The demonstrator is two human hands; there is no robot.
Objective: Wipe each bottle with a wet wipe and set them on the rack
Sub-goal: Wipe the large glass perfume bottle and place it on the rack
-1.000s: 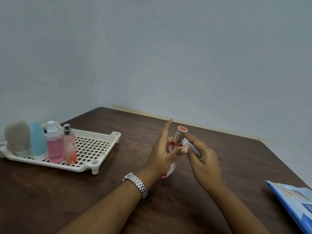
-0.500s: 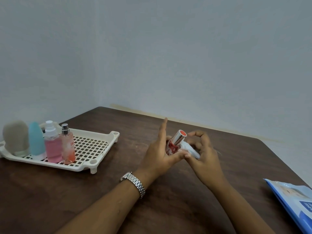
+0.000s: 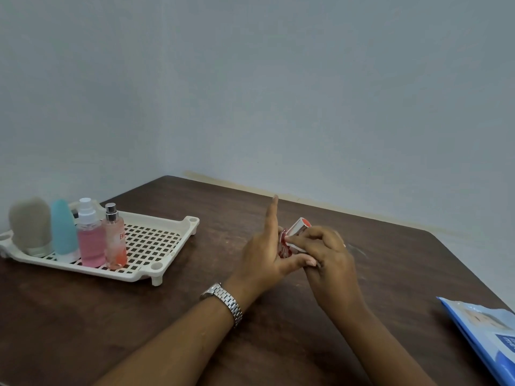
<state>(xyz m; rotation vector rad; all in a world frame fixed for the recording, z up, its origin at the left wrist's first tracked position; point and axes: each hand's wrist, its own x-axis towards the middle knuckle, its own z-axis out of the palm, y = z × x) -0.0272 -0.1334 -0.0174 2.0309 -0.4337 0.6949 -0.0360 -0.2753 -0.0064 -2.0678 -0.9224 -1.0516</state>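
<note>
A small red bottle with a silver, red-topped cap is tilted to the right between my two hands over the middle of the table. My left hand holds its lower part with thumb and curled fingers, the index finger pointing straight up. My right hand wraps a white wet wipe round the bottle's neck; most of the wipe is hidden by the fingers. The cream slotted rack stands at the left, holding a beige bottle, a teal bottle, a pink spray bottle and a peach perfume bottle.
A blue pack of wet wipes lies at the table's right edge. The dark wooden table sits in a corner, with walls close behind and to the left. A metal watch is on my left wrist.
The bottle has tipped from nearly upright to leaning right and sunk lower. My right hand has closed over its neck with the wipe. The view shifted slightly.
</note>
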